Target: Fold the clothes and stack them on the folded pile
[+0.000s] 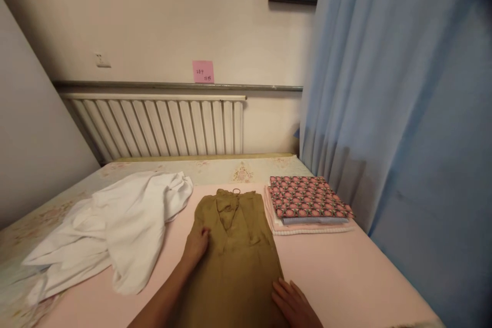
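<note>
An olive-brown garment (234, 266) lies lengthwise on the pink sheet in front of me, its sides straight and its top end with a V-shaped opening and a thin cord loop pointing away. My left hand (197, 247) is at its left edge, the fingers curled and closed on the fabric. Along the lower right edge rests my right hand (295, 303), fingers stretched out flat, partly on the cloth. The bottom end of the garment runs out of view.
A crumpled white cloth (130, 220) lies on the left of the bed. To the right is a stack of folded fabrics with a red-patterned cloth (309, 197) on top. Beyond the pink sheet (346, 277) stand a radiator (165, 128) and a blue curtain (357, 87).
</note>
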